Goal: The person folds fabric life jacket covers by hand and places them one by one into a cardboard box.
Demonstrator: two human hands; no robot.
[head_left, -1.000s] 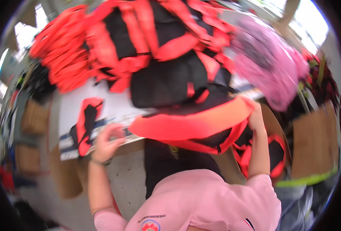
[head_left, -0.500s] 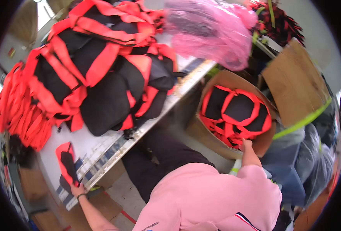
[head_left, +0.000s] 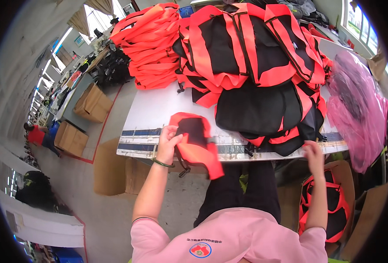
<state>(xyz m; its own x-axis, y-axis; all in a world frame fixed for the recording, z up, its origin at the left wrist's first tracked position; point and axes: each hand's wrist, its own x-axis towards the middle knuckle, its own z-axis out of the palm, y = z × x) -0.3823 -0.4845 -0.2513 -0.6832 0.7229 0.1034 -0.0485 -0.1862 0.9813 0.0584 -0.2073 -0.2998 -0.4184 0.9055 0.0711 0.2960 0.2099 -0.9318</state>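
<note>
My left hand [head_left: 169, 143] is closed on a red-and-black fabric piece [head_left: 194, 136] by its left edge, thumb on top. The piece is raised at the table's front edge, and a thin black strap with a small buckle [head_left: 184, 172] dangles from it. My right hand [head_left: 313, 157] is at the table's front edge on the right, fingers loosely bent and slightly blurred, with nothing visible in them. Just beyond it lies a heap of black fabric items with red-orange straps [head_left: 259, 105]. Their exact kind I cannot tell.
A stack of folded red-orange strips [head_left: 152, 48] lies on the white table [head_left: 152, 105] at the far left. Pink plastic wrap [head_left: 356, 114] hangs over its right end. Below right stands a cardboard box [head_left: 343, 175] holding red-and-black items. More cartons [head_left: 93, 103] and a person [head_left: 38, 135] are at left.
My view has swung from the box to the table. The right hand has left the items in the box and come up to the table edge. The left hand still grips the fabric piece, now raised.
</note>
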